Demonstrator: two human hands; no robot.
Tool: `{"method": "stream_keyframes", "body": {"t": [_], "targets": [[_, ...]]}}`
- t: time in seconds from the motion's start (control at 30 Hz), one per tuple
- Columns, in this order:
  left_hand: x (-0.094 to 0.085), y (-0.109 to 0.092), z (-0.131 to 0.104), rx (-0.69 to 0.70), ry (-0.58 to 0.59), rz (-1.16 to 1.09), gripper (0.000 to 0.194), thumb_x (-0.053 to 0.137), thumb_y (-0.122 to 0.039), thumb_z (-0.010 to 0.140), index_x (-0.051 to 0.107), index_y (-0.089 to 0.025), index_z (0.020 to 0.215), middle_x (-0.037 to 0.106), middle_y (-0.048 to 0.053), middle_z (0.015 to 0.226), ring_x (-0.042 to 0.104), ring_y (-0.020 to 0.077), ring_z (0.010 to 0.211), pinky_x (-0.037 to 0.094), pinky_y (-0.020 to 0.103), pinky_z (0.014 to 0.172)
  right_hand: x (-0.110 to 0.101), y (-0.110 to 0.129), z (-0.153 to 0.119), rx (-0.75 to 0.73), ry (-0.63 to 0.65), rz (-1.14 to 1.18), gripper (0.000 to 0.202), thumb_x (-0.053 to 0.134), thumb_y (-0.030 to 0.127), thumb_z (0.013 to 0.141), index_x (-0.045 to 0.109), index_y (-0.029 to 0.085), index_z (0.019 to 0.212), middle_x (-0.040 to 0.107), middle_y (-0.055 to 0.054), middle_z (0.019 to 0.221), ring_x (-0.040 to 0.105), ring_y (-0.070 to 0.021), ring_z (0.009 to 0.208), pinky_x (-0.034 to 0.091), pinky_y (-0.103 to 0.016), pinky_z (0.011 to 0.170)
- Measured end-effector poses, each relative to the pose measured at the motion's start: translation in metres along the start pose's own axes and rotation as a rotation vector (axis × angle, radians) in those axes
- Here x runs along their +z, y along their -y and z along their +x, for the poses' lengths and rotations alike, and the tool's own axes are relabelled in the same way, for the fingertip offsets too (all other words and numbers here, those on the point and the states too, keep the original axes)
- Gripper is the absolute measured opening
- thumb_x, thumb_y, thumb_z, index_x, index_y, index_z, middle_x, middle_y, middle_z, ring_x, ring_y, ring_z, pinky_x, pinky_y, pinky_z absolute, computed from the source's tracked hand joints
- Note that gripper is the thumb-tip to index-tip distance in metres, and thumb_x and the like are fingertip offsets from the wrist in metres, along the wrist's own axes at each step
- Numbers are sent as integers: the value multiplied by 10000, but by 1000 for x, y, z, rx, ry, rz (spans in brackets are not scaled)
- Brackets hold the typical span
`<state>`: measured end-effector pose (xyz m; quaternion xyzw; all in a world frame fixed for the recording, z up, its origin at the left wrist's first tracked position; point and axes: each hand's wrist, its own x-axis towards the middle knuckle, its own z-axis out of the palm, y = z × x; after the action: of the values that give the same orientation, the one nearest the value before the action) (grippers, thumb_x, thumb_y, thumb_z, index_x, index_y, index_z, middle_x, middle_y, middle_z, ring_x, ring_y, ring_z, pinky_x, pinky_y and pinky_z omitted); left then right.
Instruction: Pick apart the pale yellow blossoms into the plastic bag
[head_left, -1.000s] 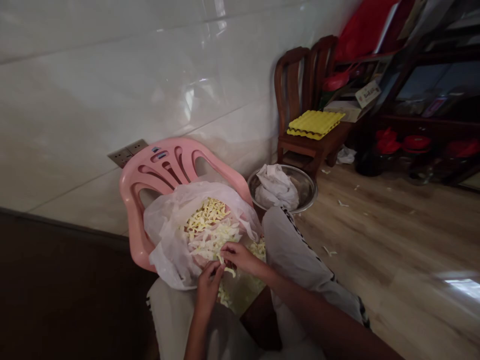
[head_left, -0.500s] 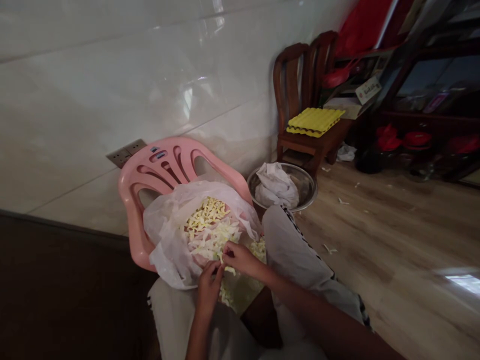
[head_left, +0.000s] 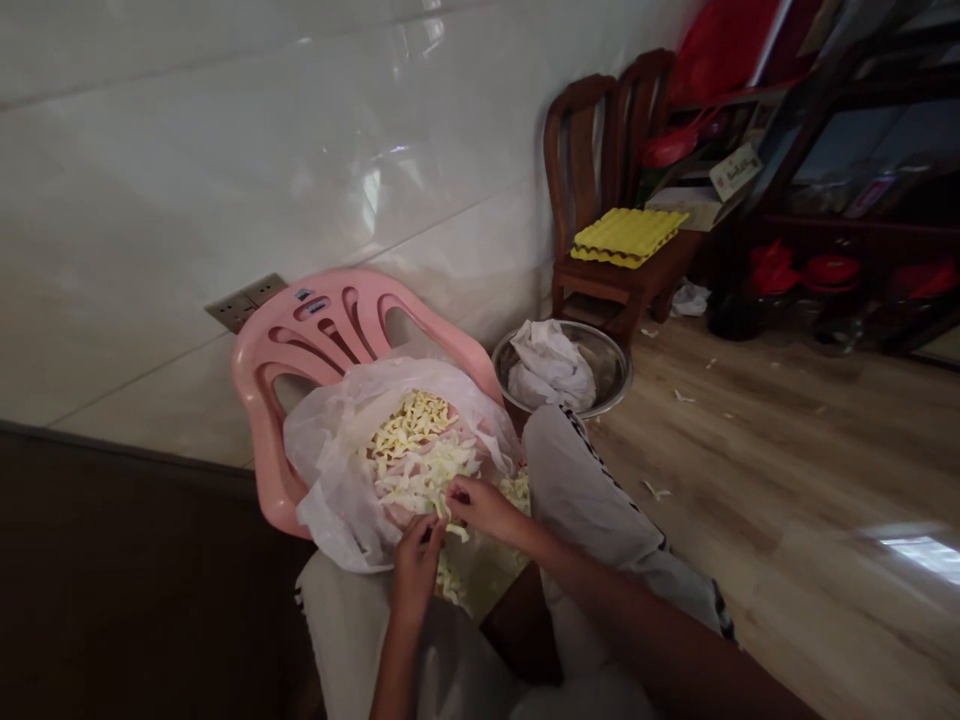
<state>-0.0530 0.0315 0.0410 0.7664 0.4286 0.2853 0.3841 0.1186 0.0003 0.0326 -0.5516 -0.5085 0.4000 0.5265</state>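
A white plastic bag (head_left: 330, 500) lies open on the pink chair (head_left: 259, 430), holding small yellow pieces (head_left: 412, 425) at the back and paler, longer strips (head_left: 431, 475) in front. Over the bag's near edge, my left hand (head_left: 418, 550) is closed in a pinch, with a pale strip by its fingertips. Close beside it on the right, my right hand (head_left: 476, 505) is pinched too. What sits between its fingers is too small to make out. More pale pieces (head_left: 516, 490) lie between my knees, partly hidden by my right forearm.
Right of the pink chair stands a metal basin (head_left: 619, 375) with a white bag (head_left: 551, 365) in it. Behind it, a wooden chair (head_left: 637, 290) bears yellow egg trays (head_left: 628, 237). Pale scraps (head_left: 656, 491) lie on the wooden floor. A tiled wall (head_left: 187, 180) rises behind.
The whole view has shifted slightly. Both hands stay close together over the bag, with the fingers still pinched and little visible movement.
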Motion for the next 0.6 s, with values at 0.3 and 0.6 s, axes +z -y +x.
{"method": "stream_keyframes", "body": {"t": [0.3,0.6], "targets": [[-2,-2,0,90,-3,59,248,534,-389,889,654,-197,786,621,11,759,602,176,735,484,261,691,5,6,-5,39,53,59,65,590,201,795,577,175,737,576,36,678,521,-116,658,358,-197,584],[-5,-9,-3,210,-13,264,185,514,-259,863,633,-203,733,610,0,734,599,163,690,462,258,674,14,3,-10,50,20,-13,83,594,178,746,526,187,701,532,49,658,483,-112,645,330,-201,571]]}}
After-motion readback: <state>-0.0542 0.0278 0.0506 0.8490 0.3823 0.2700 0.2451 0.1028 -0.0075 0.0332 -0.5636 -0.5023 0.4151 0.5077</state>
